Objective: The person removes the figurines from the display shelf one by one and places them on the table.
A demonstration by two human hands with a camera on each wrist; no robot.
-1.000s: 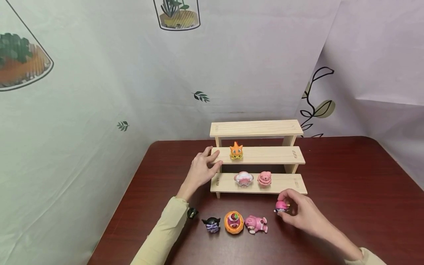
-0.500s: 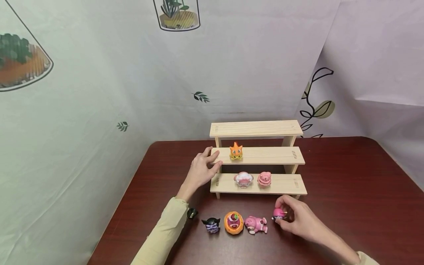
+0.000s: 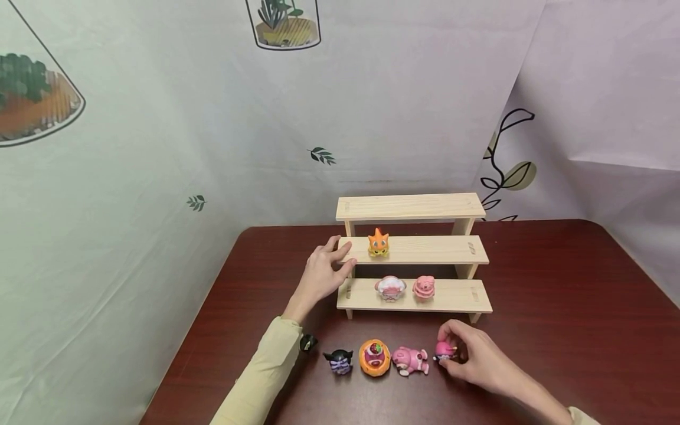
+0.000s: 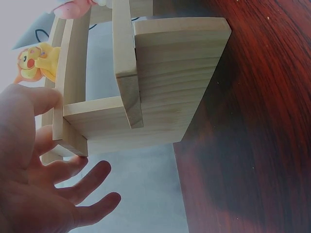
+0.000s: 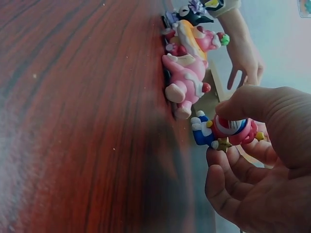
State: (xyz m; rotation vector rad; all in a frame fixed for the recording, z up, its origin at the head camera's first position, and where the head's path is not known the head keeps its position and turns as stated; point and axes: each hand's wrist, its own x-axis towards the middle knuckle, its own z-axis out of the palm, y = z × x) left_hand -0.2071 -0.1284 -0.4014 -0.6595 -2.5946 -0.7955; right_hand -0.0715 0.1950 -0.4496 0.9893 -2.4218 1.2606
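My right hand (image 3: 478, 359) pinches a small pink-headed figurine (image 5: 233, 130) between thumb and fingers, low over the table. In the right wrist view its blue-and-white body and small gold stars show. To its left lie a pink bear figurine (image 3: 411, 360), an orange round figurine with a strawberry top (image 3: 375, 358) and a black-and-purple figurine (image 3: 340, 361). My left hand (image 3: 322, 268) grips the left end of the middle board of a three-tier wooden shelf (image 3: 430, 250), thumb on one side and fingers on the other. An orange-and-yellow figurine (image 3: 379, 243) stands on that board.
The lowest board bears a white-and-pink figurine (image 3: 391, 288) and a pink figurine (image 3: 424, 287). A small black item (image 3: 308, 342) lies beside the left sleeve (image 3: 265, 369), partly hidden by it. Behind the dark red table (image 3: 563, 283) hangs a printed pale cloth (image 3: 404, 118).
My right hand has moved toward me and slightly left with the pink-headed figurine, from near the shelf's front right corner to beside the pink bear. The left hand stays on the shelf.
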